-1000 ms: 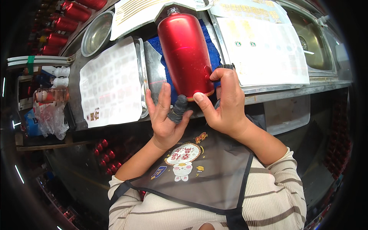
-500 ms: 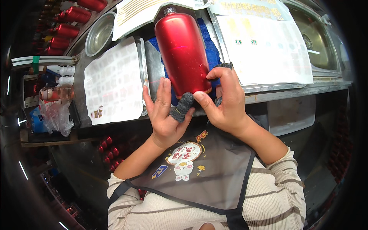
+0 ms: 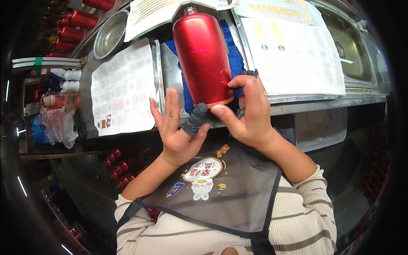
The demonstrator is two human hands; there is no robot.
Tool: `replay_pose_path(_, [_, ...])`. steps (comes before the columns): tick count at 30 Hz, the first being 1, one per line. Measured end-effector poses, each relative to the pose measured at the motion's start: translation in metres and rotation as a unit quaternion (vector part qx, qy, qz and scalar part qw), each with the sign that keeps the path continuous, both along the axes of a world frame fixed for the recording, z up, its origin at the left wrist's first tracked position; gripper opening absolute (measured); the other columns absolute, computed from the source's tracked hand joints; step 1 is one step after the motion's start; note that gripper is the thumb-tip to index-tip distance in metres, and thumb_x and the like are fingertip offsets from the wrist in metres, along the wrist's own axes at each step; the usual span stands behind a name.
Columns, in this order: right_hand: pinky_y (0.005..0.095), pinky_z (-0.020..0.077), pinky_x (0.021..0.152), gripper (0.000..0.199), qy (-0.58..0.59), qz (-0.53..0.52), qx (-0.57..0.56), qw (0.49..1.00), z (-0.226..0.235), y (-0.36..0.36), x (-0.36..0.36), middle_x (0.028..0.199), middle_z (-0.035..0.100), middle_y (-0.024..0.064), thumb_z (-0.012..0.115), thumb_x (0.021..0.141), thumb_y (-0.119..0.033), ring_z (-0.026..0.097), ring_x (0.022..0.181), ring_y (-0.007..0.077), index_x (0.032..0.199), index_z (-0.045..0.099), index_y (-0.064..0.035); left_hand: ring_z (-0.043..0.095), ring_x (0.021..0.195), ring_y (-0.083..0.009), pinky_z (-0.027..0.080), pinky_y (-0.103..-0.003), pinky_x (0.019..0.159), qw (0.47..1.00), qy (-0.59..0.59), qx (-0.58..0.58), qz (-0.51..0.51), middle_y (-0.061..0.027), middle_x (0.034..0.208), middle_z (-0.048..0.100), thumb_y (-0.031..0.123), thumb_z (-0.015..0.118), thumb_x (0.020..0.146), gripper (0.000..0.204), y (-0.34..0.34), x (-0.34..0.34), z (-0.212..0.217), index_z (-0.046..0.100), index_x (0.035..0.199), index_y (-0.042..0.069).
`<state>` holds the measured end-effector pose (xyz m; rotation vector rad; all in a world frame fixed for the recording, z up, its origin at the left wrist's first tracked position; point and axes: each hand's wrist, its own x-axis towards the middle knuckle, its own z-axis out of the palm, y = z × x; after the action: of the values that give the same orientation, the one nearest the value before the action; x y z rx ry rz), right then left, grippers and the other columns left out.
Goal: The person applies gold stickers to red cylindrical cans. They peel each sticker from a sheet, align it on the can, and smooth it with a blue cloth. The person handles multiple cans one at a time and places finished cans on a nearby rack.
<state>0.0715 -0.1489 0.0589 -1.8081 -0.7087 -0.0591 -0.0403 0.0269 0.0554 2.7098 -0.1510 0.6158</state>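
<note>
Fingers (image 3: 238,80) of the right hand (image 3: 246,114) now clasp the lower side of the red cylinder (image 3: 203,57) lying on the blue cloth (image 3: 233,46) on the metal surface (image 3: 170,72), while the left hand (image 3: 176,127) has spread wide, its sleeved thumb (image 3: 195,120) apparently against the base, suggesting a regrip.

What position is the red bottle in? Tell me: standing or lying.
Lying: the red bottle rests lengthwise on a blue cloth, right hand at its base.

Wearer: cream ribbed top with brown stripes, dark grey apron bearing cartoon patch; left hand (image 3: 176,129) had grey knit thumb cover.
</note>
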Motion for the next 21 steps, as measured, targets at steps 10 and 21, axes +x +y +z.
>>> replay_pose_path(10, [0.0384,0.0516,0.063,0.034,0.021,0.002,-0.003,1.0,0.0,0.0,-0.001,0.1,0.06,0.0138,0.071,0.088,-0.018,0.061,0.083,0.0313,0.112,0.054,-0.0006,0.041,0.141,-0.0426,0.011,-0.068,0.113,1.0,-0.013,0.005,-0.024,-0.0267,0.154,0.036,0.002,0.082,0.068,0.096,-0.006,0.011,0.002,0.031,0.148,-0.011])
replay_pose_path(21, [0.0339,0.0508,0.071,0.022,0.062,0.015,0.044,0.997,-0.007,-0.004,0.003,0.102,0.058,0.0158,0.063,0.092,-0.009,0.061,0.082,0.0293,0.112,0.056,-0.002,0.041,0.138,-0.0516,0.016,-0.072,0.109,0.997,-0.024,0.067,-0.026,-0.0305,0.152,0.038,0.011,0.083,0.068,0.037,-0.009,0.021,0.016,0.073,0.104,0.011])
